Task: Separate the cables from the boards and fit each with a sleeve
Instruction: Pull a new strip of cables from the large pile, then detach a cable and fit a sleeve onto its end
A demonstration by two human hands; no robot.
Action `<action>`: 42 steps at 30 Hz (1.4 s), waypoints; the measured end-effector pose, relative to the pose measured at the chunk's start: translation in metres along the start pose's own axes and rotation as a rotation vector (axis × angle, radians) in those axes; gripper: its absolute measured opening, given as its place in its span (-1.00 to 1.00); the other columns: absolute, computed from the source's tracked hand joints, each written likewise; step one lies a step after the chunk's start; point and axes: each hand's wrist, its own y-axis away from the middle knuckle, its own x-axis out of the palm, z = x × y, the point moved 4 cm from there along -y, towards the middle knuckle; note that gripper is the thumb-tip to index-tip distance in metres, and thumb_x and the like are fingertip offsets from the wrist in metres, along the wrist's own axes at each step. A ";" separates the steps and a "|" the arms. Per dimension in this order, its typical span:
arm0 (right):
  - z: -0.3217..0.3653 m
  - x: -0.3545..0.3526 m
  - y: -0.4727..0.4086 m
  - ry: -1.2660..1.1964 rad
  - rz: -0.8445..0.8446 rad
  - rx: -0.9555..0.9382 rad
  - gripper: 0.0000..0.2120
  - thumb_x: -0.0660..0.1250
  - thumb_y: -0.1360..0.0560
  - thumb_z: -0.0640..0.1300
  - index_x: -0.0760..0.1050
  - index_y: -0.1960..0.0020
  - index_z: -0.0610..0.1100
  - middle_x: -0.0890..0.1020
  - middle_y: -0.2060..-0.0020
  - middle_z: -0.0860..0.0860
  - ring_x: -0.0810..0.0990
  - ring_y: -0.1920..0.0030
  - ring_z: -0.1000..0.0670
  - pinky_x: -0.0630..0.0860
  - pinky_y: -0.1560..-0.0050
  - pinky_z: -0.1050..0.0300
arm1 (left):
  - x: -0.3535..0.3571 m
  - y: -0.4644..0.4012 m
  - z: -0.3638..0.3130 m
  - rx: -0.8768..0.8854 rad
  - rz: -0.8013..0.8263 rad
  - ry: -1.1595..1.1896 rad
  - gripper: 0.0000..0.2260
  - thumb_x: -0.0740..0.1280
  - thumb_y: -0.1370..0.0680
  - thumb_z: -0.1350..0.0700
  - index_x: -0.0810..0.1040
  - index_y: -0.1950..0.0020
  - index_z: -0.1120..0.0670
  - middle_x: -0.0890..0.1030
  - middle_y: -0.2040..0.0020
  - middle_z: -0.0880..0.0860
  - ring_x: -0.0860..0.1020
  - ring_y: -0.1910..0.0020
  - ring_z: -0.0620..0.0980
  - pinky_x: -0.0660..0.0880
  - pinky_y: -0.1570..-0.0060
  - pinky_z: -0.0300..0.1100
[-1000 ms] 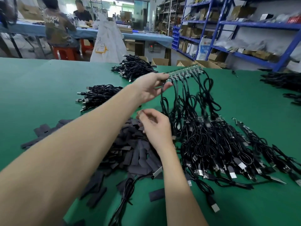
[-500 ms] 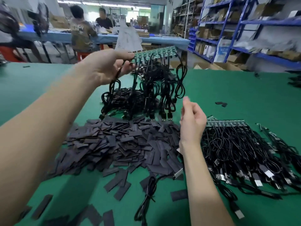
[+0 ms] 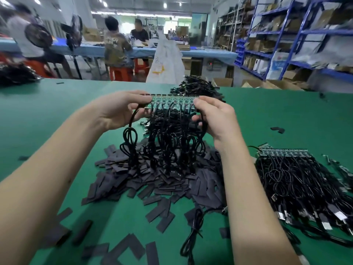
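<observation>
I hold a narrow green board strip [image 3: 172, 102] level above the table, with several black cables [image 3: 168, 142] hanging from it in loops. My left hand [image 3: 120, 109] pinches the strip's left end, thumb on top. My right hand [image 3: 215, 116] grips the right end, its fingers curled round the board and the outermost cables. Below lies a heap of flat dark sleeves [image 3: 152, 178]. One loose black cable [image 3: 193, 232] lies in front of that heap.
More boards with cables [image 3: 298, 178] lie spread at the right on the green table [image 3: 47, 121]. Black cable piles sit at the far edge [image 3: 198, 87] and far left [image 3: 15, 75]. People work at a blue table behind; blue shelving stands at the right.
The strip with its cables has come down and toward the middle. My right hand, free beside it before, has risen and taken hold of its right end.
</observation>
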 end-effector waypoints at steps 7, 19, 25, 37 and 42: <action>-0.010 0.028 0.015 -0.463 0.231 0.359 -0.93 0.35 -0.53 -0.28 0.46 0.08 -0.18 0.62 0.44 -0.01 0.58 0.47 0.13 0.37 0.59 0.39 | -0.026 0.008 -0.020 0.056 0.070 -0.166 -0.89 0.43 -0.41 0.18 0.66 0.08 0.08 0.61 0.18 0.01 0.59 0.35 -0.12 0.44 0.53 -0.41; -0.092 0.044 0.019 -0.582 0.204 0.557 -0.91 0.25 -0.62 -0.33 0.44 -0.11 -0.30 0.71 0.29 -0.19 0.70 0.38 -0.01 0.55 0.46 0.29 | -0.018 -0.024 0.033 0.340 -0.298 -1.197 -0.69 0.26 -0.65 -0.11 0.63 -0.14 0.09 0.66 -0.11 0.09 0.58 -0.11 0.08 0.50 -0.21 -0.03; -0.104 0.027 0.009 -0.145 0.213 0.393 -0.81 0.41 -0.58 -0.16 0.53 -0.16 -0.18 0.63 0.06 -0.05 0.75 0.21 -0.02 0.62 0.34 0.17 | 0.040 -0.046 0.060 0.640 -0.281 -1.294 -0.57 0.16 -0.68 -0.12 0.56 0.23 0.11 0.57 0.36 0.03 0.57 0.19 0.16 0.37 0.13 -0.06; -0.098 0.008 -0.001 0.206 0.151 0.121 -0.90 0.52 -0.50 -0.09 0.65 0.05 -0.11 0.68 0.25 0.05 0.65 0.32 0.14 0.57 0.32 0.29 | 0.043 -0.079 0.100 0.467 -0.289 -0.949 -0.38 0.16 -0.67 -0.20 0.25 0.50 0.12 0.31 0.59 -0.02 0.37 0.49 0.02 0.28 0.34 -0.06; -0.108 0.006 0.003 -0.076 0.068 0.294 -0.89 0.59 -0.41 -0.23 0.67 0.12 -0.15 0.71 0.35 0.04 0.66 0.37 0.14 0.57 0.33 0.33 | 0.051 -0.073 0.103 0.427 -0.369 -0.950 -0.38 0.14 -0.67 -0.20 0.28 0.51 0.12 0.39 0.52 0.02 0.49 0.30 0.24 0.33 0.24 -0.01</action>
